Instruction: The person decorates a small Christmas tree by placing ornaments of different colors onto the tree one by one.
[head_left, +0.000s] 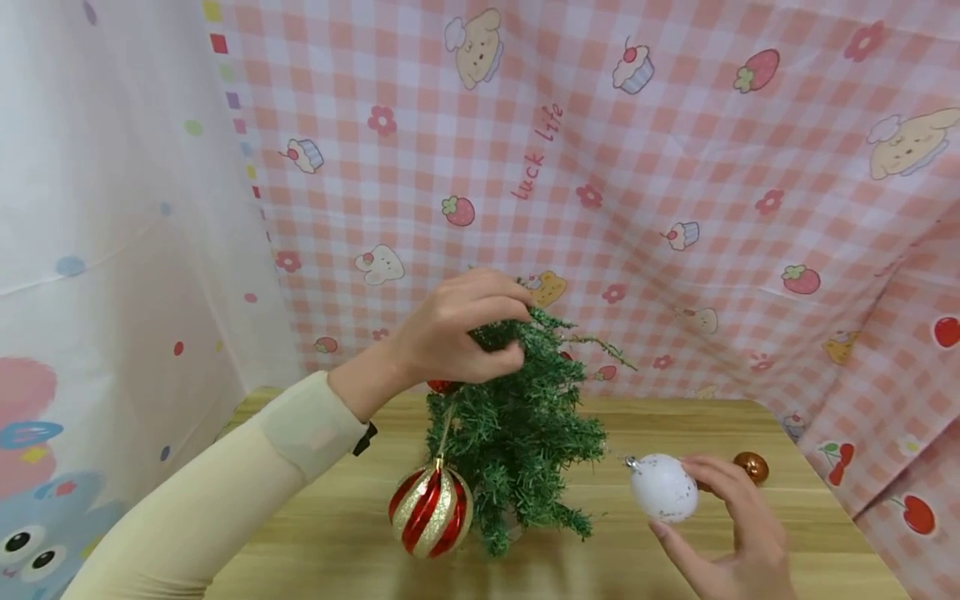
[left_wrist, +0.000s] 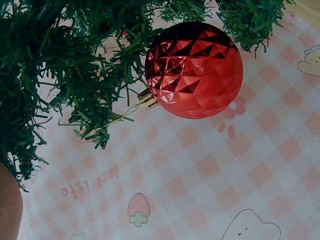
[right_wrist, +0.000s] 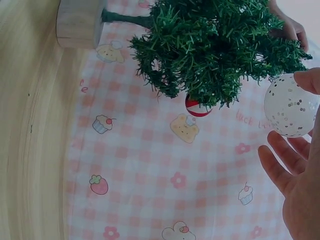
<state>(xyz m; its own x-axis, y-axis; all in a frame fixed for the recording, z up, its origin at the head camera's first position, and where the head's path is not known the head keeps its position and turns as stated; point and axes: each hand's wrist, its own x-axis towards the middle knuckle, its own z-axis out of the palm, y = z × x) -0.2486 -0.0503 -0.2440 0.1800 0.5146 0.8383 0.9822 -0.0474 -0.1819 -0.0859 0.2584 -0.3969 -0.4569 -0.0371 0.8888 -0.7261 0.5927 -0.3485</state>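
Observation:
A small artificial Christmas tree [head_left: 517,442] stands on the table, its top gripped by my left hand [head_left: 468,329] between curled fingers and thumb. My right hand [head_left: 738,525] pinches a white bauble [head_left: 666,487] to the right of the tree, apart from the branches. Silver flecks cover that bauble in the right wrist view, and its cap points toward the tree in the head view. From the tree's front left hangs a red and gold striped bauble [head_left: 430,510]. The left wrist view shows a red faceted bauble [left_wrist: 197,72] hanging by a gold cord among the branches.
A copper-coloured bauble [head_left: 752,468] lies on the wooden table [head_left: 315,517], behind my right hand. The tree's round wooden base [right_wrist: 80,25] shows in the right wrist view. A pink checked curtain [head_left: 420,167] hangs behind the table.

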